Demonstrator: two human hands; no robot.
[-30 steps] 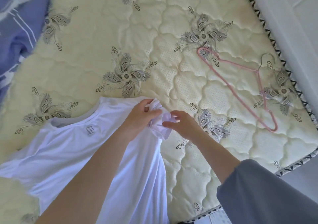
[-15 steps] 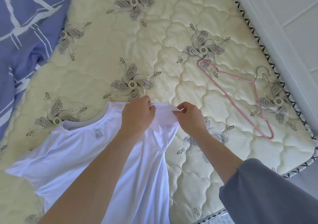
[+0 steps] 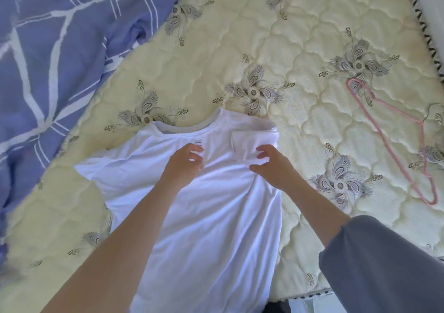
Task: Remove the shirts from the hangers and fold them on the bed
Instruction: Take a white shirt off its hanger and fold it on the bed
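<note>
Blue blanket (image 3: 48, 60) covers the bed's (image 3: 300, 48) far left corner. The white shirt (image 3: 204, 216) lies at the near edge, left hand (image 3: 185, 166) and right hand (image 3: 274, 168) loosely spread over it, gripping nothing. Smoothing the tucked sleeve (image 3: 249, 142) flat would likely serve best. The hanger (image 3: 419, 122) lies by the right edge.

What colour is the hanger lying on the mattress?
The thin wire hanger is pink; clearest in head view.

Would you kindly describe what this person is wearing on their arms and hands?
The left hand and the right hand are bare: no gloves, rings or watch show. The left forearm is uncovered throughout the view. A loose grey-blue sleeve covers the right arm above the bare forearm.
</note>
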